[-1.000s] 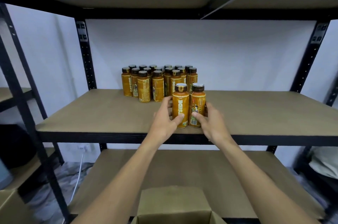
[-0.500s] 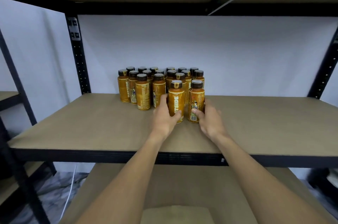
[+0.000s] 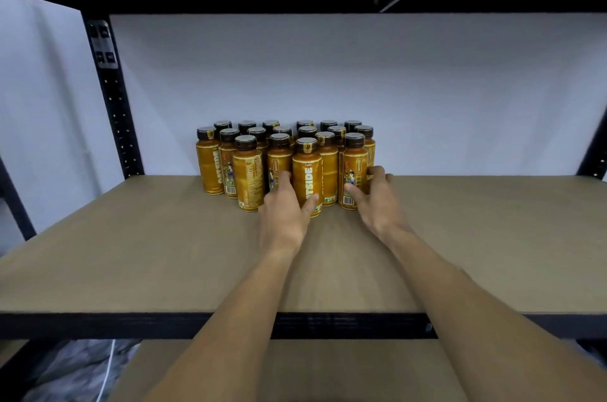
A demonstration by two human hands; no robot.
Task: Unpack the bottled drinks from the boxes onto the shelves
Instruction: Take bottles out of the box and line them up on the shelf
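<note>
Bottles (image 3: 249,168) could be tipping like dominoes here. They are standing so close together that a hard push on the front ones would be knocking the back rows over. They are sitting far back on the shelf (image 3: 131,253), straight ahead at 12 o'clock. The left hand (image 3: 285,211) is curling its fingers and thumb round the front bottle (image 3: 307,168), which is standing at 1 o'clock from that hand. The right hand (image 3: 377,204) is gripping the end bottle (image 3: 353,168), standing at 11 o'clock from it.
</note>
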